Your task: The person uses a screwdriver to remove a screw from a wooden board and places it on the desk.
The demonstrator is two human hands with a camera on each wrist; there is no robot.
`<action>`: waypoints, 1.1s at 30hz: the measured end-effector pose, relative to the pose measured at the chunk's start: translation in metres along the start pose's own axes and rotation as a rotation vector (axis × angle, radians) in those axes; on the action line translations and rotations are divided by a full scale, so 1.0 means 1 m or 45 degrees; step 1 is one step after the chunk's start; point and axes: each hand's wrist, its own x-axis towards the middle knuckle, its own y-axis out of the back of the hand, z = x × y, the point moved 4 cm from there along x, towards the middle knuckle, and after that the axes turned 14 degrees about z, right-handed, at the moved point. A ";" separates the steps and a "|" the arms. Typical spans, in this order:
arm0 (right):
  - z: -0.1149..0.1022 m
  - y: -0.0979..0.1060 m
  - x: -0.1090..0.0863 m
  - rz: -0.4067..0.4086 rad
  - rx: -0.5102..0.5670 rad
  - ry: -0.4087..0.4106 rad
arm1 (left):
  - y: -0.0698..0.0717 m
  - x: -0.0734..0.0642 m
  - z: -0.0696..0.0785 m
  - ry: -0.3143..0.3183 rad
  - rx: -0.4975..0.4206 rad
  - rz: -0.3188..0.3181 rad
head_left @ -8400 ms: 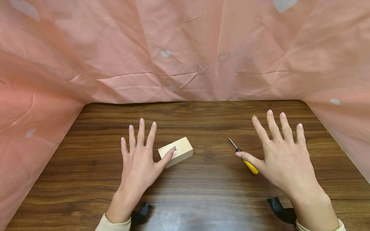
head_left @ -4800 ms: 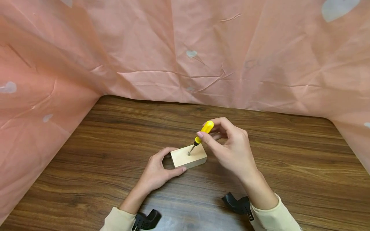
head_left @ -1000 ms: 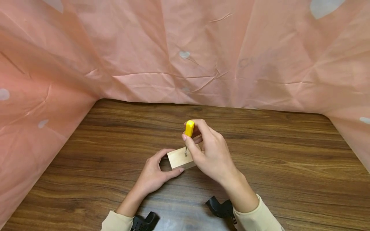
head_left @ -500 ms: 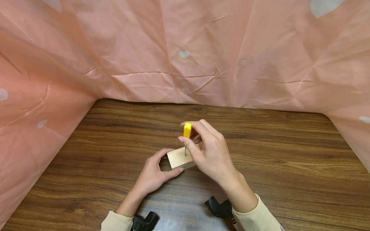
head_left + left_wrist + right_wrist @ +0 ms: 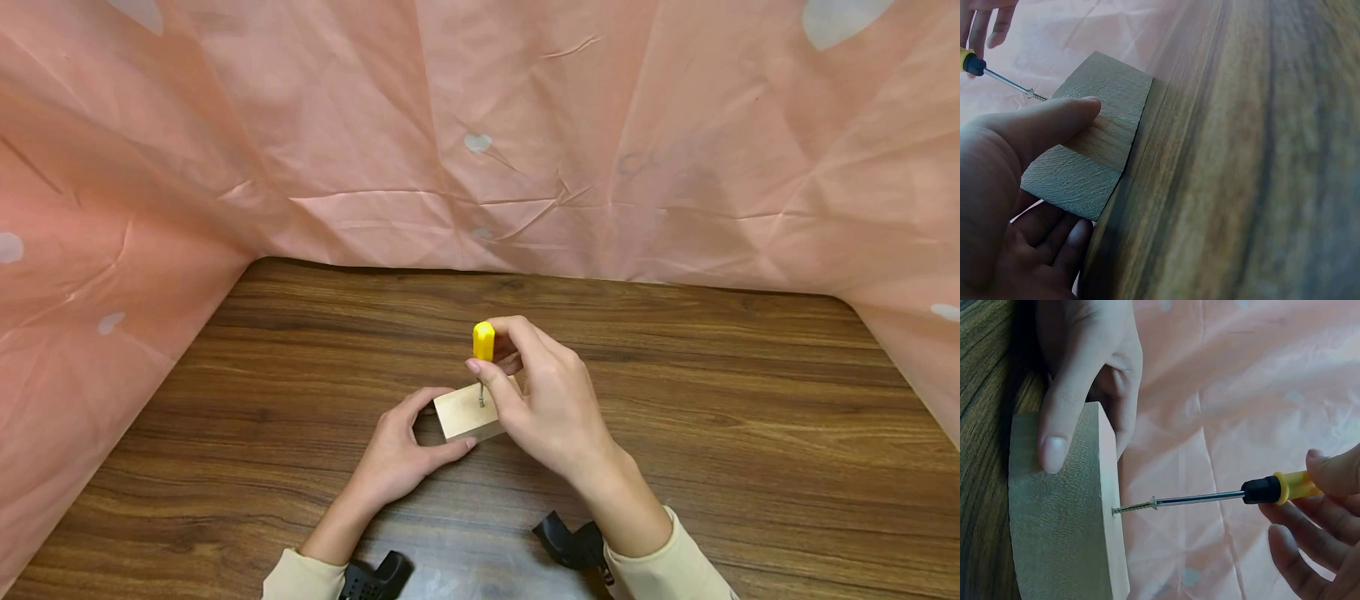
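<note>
So the right hand's grip (image 5: 553,402) pinches a yellow screwdriver (image 5: 483,343) around mid-frame, almost lined up with the screw (image 5: 1135,507) poking up from the wood block (image 5: 459,414) just below, while the left hand's grip (image 5: 396,454) clamps that block at frame-left.

Wood block (image 5: 459,413): pale, rectangular, flat on the table (image 5: 225,500), sitting at a slant in head view. Left hand (image 5: 401,450) grips its left end, thumb on the near long side. Right end is partly hidden in head view. 1 screw (image 5: 1135,507): metal, near upright, point in the block's top face, most of the thread exposed. Screwdriver (image 5: 1266,489): yellow handle, black collar, thin shiny shaft. Handle up, tip at the screw head, roughly in line with it. Right hand (image 5: 551,400) pinches the handle.
</note>
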 end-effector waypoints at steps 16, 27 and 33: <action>-0.001 -0.001 -0.002 0.054 -0.078 0.084 | -0.001 -0.001 -0.001 -0.020 -0.001 0.006; 0.000 -0.001 0.000 0.052 -0.029 0.031 | -0.001 0.000 0.000 -0.020 0.002 0.000; 0.000 -0.001 0.000 0.066 -0.035 0.027 | 0.000 0.000 0.000 -0.021 0.004 0.000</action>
